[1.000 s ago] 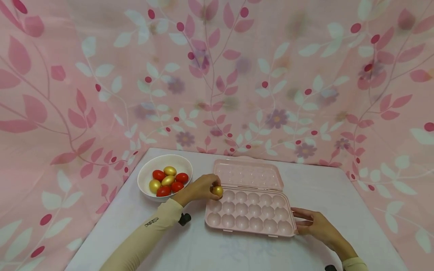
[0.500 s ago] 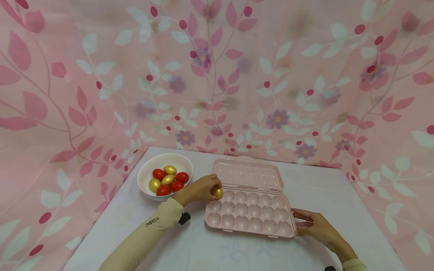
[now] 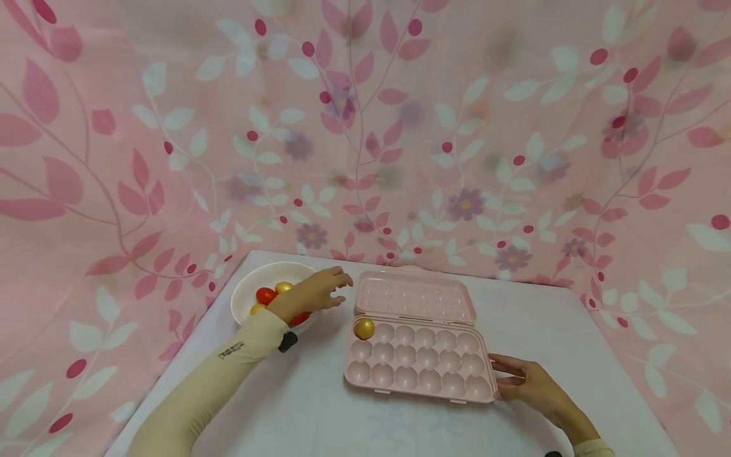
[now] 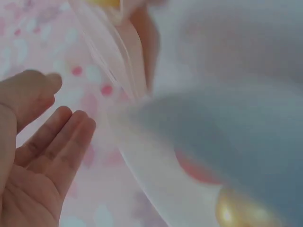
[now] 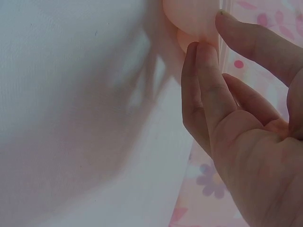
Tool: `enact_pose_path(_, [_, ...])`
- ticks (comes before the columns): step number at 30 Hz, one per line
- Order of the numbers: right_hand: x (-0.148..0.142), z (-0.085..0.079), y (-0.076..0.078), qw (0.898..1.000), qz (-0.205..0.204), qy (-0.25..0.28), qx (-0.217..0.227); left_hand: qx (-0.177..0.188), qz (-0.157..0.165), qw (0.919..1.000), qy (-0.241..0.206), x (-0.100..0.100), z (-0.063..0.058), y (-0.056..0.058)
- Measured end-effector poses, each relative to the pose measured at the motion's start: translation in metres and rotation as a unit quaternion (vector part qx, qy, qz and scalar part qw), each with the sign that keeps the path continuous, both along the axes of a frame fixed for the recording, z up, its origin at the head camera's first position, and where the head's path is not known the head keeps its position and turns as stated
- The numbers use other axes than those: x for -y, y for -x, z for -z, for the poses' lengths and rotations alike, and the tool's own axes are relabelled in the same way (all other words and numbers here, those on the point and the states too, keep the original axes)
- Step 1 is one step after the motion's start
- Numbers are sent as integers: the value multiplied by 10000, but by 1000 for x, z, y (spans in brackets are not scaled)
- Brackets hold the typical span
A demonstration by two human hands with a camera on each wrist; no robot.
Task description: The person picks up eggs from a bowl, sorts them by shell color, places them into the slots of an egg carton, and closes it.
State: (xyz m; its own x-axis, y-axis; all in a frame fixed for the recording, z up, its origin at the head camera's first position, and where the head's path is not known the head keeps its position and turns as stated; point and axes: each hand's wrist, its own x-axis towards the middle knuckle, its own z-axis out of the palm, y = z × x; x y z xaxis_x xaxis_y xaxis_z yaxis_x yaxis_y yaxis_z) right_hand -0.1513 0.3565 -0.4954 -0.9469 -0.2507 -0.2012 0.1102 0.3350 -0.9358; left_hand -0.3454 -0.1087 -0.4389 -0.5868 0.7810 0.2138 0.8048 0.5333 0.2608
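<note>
A pink egg box (image 3: 428, 357) lies open on the table, its lid (image 3: 415, 296) folded back. One gold egg (image 3: 364, 329) sits in the back left cup; the other cups hold nothing. My left hand (image 3: 311, 293) reaches over the bowl's right side with its fingers extended and nothing in them, as the left wrist view also shows. Under that arm the white bowl (image 3: 247, 289) holds red eggs (image 3: 265, 296) and gold eggs (image 3: 283, 288), partly hidden. At the box's right end, my right hand (image 3: 537, 384) pinches the edge (image 5: 196, 14) between thumb and fingers.
A white cloth (image 3: 320, 406) covers the table. Behind and at both sides hangs a pink floral curtain (image 3: 400, 158). The bowl stands left of the egg box, with a narrow strip of table between them.
My left hand has let go of the gold egg in the back left cup and moved left and back to the bowl. The right hand stays at the box's right end.
</note>
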Motion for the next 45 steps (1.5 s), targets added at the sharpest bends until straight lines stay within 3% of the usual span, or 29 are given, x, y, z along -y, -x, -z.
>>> enact_pose_path(4, [-2,5,2,10000,-48,51,-40,-54,-337,9993,120,26,-8,16])
enact_pose_path(7, [-3,6,3,10000,-50,50,-50,298,-835,9946,536,46,-11,27])
enact_pose_path(11, [-5,7,3,9999,-31,93,-40,1011,-1491,9757,1244,65,-14,35])
enact_pose_path(13, [-6,8,3,9999,-53,110,-57,1300,-1669,9669,1424,70,-14,36])
enact_pose_path(21, [-6,5,4,9998,-137,128,-54,2186,-2217,9395,1425,81,-9,36])
enact_pose_path(29, [-5,3,2,10000,-42,27,-39,2061,-2261,9377,1649,87,3,50])
enact_pose_path(35, [-3,5,1,10000,28,65,35,1900,-1972,9462,1726,90,4,52])
enact_pose_path(45, [-6,4,3,10000,15,48,-3,1980,-1836,9551,1221,96,9,56])
